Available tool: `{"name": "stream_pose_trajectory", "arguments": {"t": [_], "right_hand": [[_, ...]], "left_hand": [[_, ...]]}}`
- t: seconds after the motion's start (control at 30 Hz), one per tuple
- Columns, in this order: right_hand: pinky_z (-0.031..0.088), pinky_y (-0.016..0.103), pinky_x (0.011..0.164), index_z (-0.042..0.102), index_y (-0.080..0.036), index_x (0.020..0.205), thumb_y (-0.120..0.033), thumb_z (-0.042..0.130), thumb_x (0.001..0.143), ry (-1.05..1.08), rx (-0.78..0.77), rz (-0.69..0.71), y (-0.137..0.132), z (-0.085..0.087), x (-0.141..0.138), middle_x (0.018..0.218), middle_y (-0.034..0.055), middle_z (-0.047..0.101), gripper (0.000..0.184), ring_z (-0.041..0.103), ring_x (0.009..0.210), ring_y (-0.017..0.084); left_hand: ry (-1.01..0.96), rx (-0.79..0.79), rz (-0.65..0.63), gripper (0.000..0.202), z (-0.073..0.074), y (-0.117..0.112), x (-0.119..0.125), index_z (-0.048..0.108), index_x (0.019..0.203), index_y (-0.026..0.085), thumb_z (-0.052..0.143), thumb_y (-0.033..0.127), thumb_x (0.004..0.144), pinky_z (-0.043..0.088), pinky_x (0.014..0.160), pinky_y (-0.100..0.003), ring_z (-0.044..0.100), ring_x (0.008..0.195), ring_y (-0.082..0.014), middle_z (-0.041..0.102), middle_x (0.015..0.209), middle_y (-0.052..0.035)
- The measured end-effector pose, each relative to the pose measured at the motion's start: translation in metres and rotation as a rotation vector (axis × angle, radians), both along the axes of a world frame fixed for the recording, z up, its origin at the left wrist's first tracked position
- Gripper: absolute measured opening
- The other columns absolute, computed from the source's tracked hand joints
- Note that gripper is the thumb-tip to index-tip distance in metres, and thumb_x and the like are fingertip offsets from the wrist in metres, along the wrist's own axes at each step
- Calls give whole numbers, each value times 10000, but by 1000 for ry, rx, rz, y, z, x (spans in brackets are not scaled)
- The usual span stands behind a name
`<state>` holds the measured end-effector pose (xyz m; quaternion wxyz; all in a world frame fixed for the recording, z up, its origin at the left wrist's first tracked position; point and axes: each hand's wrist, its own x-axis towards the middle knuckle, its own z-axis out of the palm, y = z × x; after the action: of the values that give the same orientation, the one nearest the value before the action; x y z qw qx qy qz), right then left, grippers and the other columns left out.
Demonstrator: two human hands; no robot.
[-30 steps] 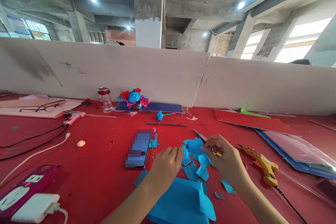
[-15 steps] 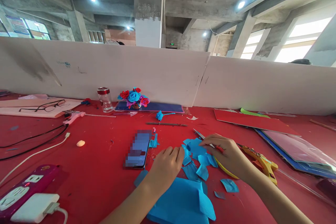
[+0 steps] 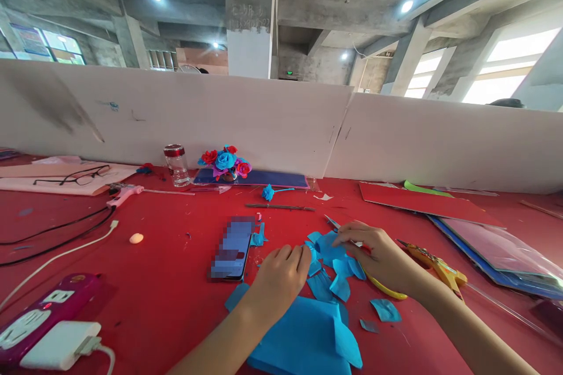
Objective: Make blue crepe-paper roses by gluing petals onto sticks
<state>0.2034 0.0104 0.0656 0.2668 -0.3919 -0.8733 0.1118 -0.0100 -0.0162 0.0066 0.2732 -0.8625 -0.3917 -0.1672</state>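
My left hand (image 3: 284,272) is closed, fingertips pressed together on a small piece of blue paper (image 3: 311,251), partly hidden by the fingers. To its right, my right hand (image 3: 373,252) curls round a pair of scissors with yellow-and-red handles (image 3: 387,289). The blade tip (image 3: 332,222) shows past the index finger; the palm covers the middle. Its fingertips hover over or touch a cut blue paper petal (image 3: 329,247); contact is unclear. Several loose blue petals (image 3: 340,287) lie between the hands. Below them rests a larger blue paper sheet (image 3: 299,337) with a folded corner.
A phone (image 3: 233,249) lies left of my hands. A yellow glue gun (image 3: 440,266) is beside my right forearm. Further back are a paper flower bunch (image 3: 226,163), a single blue flower (image 3: 268,192), a stick (image 3: 280,207) and a glass bottle (image 3: 176,167). A power strip (image 3: 48,316) sits front left.
The yellow scissor handle has swung slightly right, away from my right palm. Both hands stay almost in place; the papers look unchanged.
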Motion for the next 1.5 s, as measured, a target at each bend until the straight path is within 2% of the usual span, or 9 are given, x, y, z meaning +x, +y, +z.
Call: {"name": "stream_pose_trajectory", "arguments": {"t": [0.1, 0.27, 0.53, 0.83, 1.1, 1.3, 1.5], "right_hand": [[508, 290, 716, 640, -236, 879, -153, 443, 844, -51, 47, -10, 0, 4, -1, 901, 41, 639, 216, 593, 825, 164], [507, 314, 718, 647, -222, 824, -146, 460, 834, -115, 104, -6, -1, 7, -5, 877, 46, 656, 202, 593, 820, 178], [494, 278, 702, 626, -218, 824, -137, 441, 843, -50, -23, 20, 2, 7, -3, 846, 30, 639, 202, 587, 781, 153], [468, 316, 747, 617, -216, 862, -183, 447, 849, -127, -13, -24, 0, 6, -7, 901, 42, 611, 173, 555, 842, 170], [463, 357, 771, 634, -225, 913, -267, 553, 800, -172, 54, -104, -3, 4, -12, 1019, 74, 525, 145, 523, 892, 197], [446, 381, 779, 639, -229, 918, -269, 549, 810, -250, 119, -66, -4, 2, -17, 953, 56, 598, 147, 516, 908, 213], [417, 406, 777, 622, -219, 922, -248, 578, 782, -321, 155, -109, -3, 2, -22, 922, 38, 641, 150, 533, 898, 223]], "left_hand": [[-11, 11, -9, 386, 0, 0, 0, 475, 1137, 44, 490, 16, 752, 538, 614, -294, 611, 759, -197, 636, 898, -97], [-8, 5, -11, 400, 0, 0, 1, 478, 1144, 49, 445, -5, 749, 537, 638, -295, 605, 782, -200, 634, 932, -96], [-12, 23, -12, 395, 2, -1, 1, 485, 1135, 48, 434, -8, 748, 540, 624, -291, 606, 762, -193, 639, 912, -93], [-16, 14, -21, 406, 2, 0, 1, 498, 1128, 44, 433, -20, 731, 545, 628, -292, 612, 777, -201, 644, 922, -92], [4, 38, -10, 401, 2, -1, 1, 498, 1135, 48, 465, 10, 737, 541, 625, -288, 606, 767, -197, 639, 917, -91], [21, 39, -8, 377, 1, -3, 0, 502, 1134, 55, 458, 28, 760, 536, 630, -287, 603, 765, -190, 638, 920, -91], [46, 53, -10, 359, 3, -4, 1, 490, 1149, 45, 437, 39, 794, 532, 642, -297, 603, 789, -193, 633, 931, -97]]}}
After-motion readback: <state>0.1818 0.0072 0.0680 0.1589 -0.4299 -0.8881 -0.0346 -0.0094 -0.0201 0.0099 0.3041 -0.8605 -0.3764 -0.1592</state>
